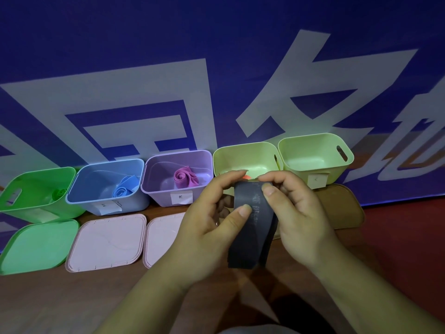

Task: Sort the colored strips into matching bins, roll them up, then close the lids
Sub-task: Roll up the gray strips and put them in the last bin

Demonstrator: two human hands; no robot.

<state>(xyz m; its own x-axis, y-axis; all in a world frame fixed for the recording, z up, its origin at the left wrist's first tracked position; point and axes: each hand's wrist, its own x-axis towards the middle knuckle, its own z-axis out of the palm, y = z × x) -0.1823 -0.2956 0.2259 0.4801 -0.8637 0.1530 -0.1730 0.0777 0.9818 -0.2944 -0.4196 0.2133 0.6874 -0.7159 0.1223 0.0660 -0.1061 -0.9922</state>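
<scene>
A dark grey strip hangs folded between both hands above the table. My left hand pinches its upper left part, thumb on the front. My right hand grips its top right edge. Behind stand several open bins in a row: a green bin with a green roll, a blue bin with a blue roll, a purple bin with a pink-purple roll, and two pale yellow-green bins. A bit of orange shows behind my fingers.
Lids lie flat in front of the bins: a green lid, two pink lids, and a brown lid at right. A blue banner with large white characters rises behind the bins. The table is brown wood.
</scene>
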